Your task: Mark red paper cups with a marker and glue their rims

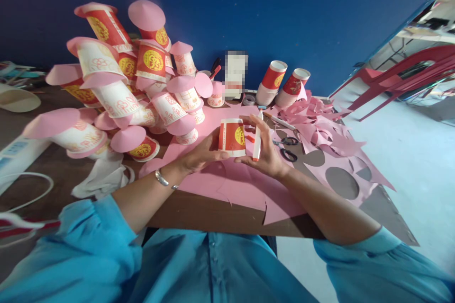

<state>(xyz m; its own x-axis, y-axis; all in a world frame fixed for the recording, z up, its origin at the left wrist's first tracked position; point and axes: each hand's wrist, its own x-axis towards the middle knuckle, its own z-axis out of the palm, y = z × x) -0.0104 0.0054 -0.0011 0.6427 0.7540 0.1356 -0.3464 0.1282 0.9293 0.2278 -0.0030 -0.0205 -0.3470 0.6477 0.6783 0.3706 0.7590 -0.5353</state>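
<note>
A red paper cup (232, 138) with a gold emblem and white edges is held on its side or upright above pink paper sheets (209, 184); which, I cannot tell. My left hand (206, 152) grips the cup from its left side, thumb along the lower edge. On the right, my right hand (262, 147) has its fingertips near the cup's upper and lower edges and holds a white marker (258, 137) with an orange-red end pointing down. Black-handled scissors (288, 147) lie on the table just right of my right hand.
Many decorated cups with pink cone tops (154, 61) are piled at the left. Two cup stacks (273, 80) stand near the blue wall. Pink scraps (320, 123) cover the right side. A white cloth (101, 177) lies at left, a red chair (391, 78) stands beyond the table.
</note>
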